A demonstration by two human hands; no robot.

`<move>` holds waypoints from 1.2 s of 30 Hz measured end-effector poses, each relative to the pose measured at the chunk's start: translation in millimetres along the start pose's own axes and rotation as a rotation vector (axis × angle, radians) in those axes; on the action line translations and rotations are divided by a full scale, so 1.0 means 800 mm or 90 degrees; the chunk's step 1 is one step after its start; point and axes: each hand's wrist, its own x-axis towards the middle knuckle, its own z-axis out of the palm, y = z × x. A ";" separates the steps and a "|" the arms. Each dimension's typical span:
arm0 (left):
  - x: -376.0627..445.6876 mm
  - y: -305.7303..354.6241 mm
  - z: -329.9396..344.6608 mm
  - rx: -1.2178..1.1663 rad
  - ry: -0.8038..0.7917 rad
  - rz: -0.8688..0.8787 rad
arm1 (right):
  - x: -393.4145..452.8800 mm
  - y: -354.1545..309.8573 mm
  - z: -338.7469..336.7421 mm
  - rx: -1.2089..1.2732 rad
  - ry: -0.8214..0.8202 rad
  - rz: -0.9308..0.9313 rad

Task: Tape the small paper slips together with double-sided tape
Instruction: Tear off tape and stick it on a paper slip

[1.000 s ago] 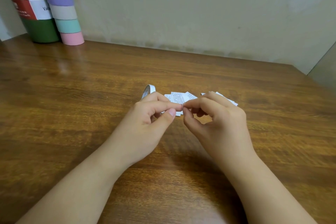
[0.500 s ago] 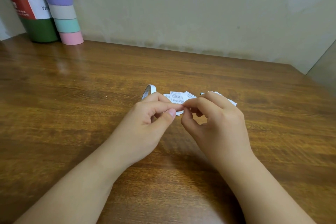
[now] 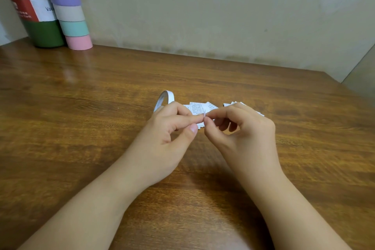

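both hands meet low over the wooden counter [image 3: 85,119]. the left hand [image 3: 162,134] curls its fingers [image 3: 188,121] and thumb around a small white piece at their tips, and the right hand [image 3: 245,134] pinches that same piece [image 3: 204,113] from the other side; whether it is tape or a slip i cannot tell. printed paper slips [image 3: 197,107] lie on the counter just behind the fingertips, more [image 3: 229,104] behind the right hand. the tape roll [image 3: 165,98] stands on edge behind the left hand. a green bottle [image 3: 30,6] and a striped tube [image 3: 69,6] stand at the far left.

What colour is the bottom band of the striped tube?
Pink, on the striped tube; clearest in the head view.
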 end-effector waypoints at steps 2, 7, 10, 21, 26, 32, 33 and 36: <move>0.000 -0.002 0.001 0.030 0.007 0.010 | 0.000 0.000 -0.001 0.001 -0.014 0.021; -0.001 -0.007 0.002 0.101 0.019 0.038 | 0.001 -0.002 -0.003 0.023 -0.041 0.043; -0.001 -0.005 0.002 0.076 0.016 0.030 | 0.001 -0.004 -0.003 0.037 -0.039 0.050; 0.001 -0.001 -0.001 -0.018 0.000 -0.023 | 0.002 -0.008 -0.007 0.074 -0.038 0.069; 0.001 0.003 -0.003 -0.051 -0.003 -0.035 | 0.002 -0.007 -0.008 0.096 -0.031 0.075; 0.001 0.002 -0.002 -0.053 -0.008 -0.032 | 0.002 -0.006 -0.007 0.101 -0.035 0.069; 0.001 0.002 -0.002 -0.048 -0.012 -0.029 | 0.002 -0.006 -0.007 0.101 -0.038 0.072; 0.000 0.000 0.000 -0.025 -0.032 -0.014 | 0.001 -0.005 -0.008 0.111 -0.047 0.090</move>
